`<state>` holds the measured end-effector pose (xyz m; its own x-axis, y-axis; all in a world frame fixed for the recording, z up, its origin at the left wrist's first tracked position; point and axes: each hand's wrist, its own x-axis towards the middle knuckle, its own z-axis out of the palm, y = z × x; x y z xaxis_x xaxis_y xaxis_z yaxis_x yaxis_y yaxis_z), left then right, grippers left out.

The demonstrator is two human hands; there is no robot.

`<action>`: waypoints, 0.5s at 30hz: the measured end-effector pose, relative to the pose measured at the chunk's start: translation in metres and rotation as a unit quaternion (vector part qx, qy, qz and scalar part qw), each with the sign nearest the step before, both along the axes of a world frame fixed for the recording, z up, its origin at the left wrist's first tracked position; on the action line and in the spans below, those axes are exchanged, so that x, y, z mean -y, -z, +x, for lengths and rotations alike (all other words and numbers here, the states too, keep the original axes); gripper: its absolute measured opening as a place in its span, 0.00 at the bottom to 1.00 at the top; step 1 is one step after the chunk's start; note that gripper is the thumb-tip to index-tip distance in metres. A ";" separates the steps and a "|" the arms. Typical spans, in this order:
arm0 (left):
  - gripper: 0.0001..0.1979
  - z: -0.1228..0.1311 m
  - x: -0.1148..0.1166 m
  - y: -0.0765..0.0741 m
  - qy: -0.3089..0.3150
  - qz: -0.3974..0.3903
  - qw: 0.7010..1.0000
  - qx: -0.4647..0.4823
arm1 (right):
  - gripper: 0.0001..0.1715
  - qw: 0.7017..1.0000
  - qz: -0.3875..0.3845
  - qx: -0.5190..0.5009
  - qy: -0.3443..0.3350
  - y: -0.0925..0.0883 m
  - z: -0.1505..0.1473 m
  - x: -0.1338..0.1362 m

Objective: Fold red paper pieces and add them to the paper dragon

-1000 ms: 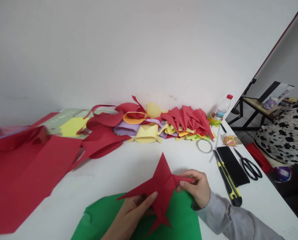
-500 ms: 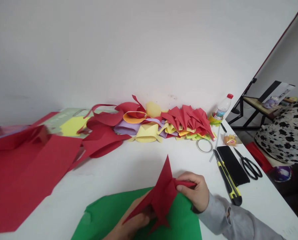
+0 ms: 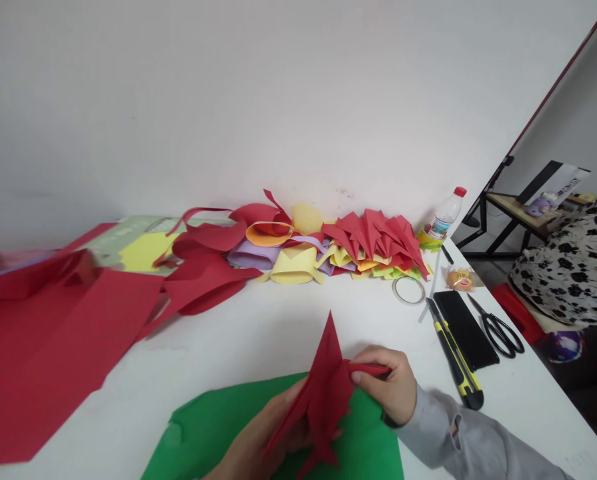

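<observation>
Since a second ago you have turned the folded red paper (image 3: 328, 393) from spread flat to nearly edge-on, point upward. Your left hand (image 3: 258, 447) grips its lower body from beneath; your right hand (image 3: 385, 390) pinches the narrow side flap, apparently to steady the crease. It sits between both hands, above the green sheet (image 3: 203, 433). The utility knife (image 3: 455, 363) and scissors (image 3: 501, 331) lie beyond your right hand, seemingly kept within reach

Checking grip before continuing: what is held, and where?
The folded red paper: left hand grips its lower middle, right hand pinches its narrow right flap.
</observation>
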<state>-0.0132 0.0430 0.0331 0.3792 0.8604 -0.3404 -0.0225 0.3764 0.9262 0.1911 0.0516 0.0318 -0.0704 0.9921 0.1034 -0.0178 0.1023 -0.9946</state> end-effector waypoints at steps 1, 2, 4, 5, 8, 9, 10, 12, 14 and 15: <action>0.22 0.000 0.001 -0.003 0.019 -0.031 0.997 0.064 | 0.05 1.000 -0.001 -0.001 -0.002 0.000 0.000 0.000; 0.20 0.001 0.002 -0.006 0.035 -0.063 0.990 0.121 | 0.05 1.000 -0.001 -0.001 -0.004 -0.001 0.000 0.000; 0.19 0.002 0.002 -0.012 0.043 -0.104 0.978 0.178 | 0.05 1.000 0.000 0.002 -0.005 -0.001 0.000 0.001; 0.20 0.002 0.001 -0.014 0.039 -0.114 0.975 0.185 | 0.05 1.000 0.002 0.005 -0.005 -0.001 0.000 0.000; 0.24 0.003 0.001 -0.011 0.036 -0.113 0.973 0.198 | 0.05 1.000 0.010 0.014 -0.014 -0.002 -0.001 0.001; 0.25 0.003 0.001 -0.009 0.038 -0.104 0.975 0.191 | 0.06 0.999 0.017 0.017 -0.021 -0.003 -0.002 0.001; 0.26 0.003 0.001 -0.007 0.041 -0.092 0.978 0.182 | 0.06 0.999 0.027 0.022 -0.030 -0.004 -0.002 0.001; 0.30 0.005 0.002 -0.004 0.042 -0.064 0.983 0.165 | 0.07 0.996 0.062 0.037 -0.056 -0.006 -0.003 0.003; 0.32 0.006 0.003 -0.003 0.039 -0.046 0.986 0.153 | 0.08 0.990 0.103 0.054 -0.081 -0.008 -0.004 0.006; 0.33 0.007 0.003 -0.004 0.038 -0.041 0.987 0.149 | 0.08 0.987 0.118 0.061 -0.091 -0.009 -0.004 0.008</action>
